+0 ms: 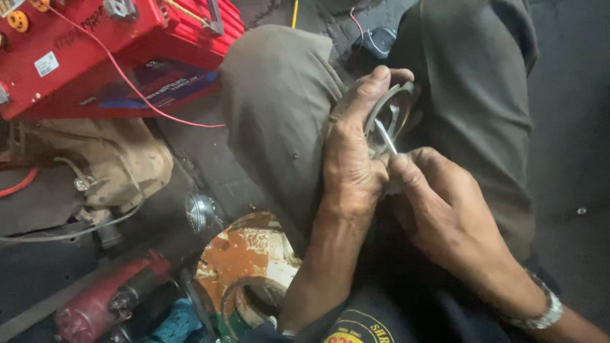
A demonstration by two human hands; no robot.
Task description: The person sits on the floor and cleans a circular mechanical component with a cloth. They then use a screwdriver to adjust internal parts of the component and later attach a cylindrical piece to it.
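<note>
the grey metal ring (pixel 389 108) sat up between my knees, gripped at its rim by my left hand (pixel 352 159), thumb pressed over the top edge. my right hand (pixel 438 203) was clenched on a thin metal tool (pixel 386 136), its tip poked inside the ring. a red battery (pixel 95 51) lay off to the left on the floor, and a rusty round plate (pixel 244 267) sat below my left forearm.

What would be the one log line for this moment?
left hand: grips grey metal ring | right hand: pinches thin metal strip at the ring | nearby: red battery, rusty disc
</note>
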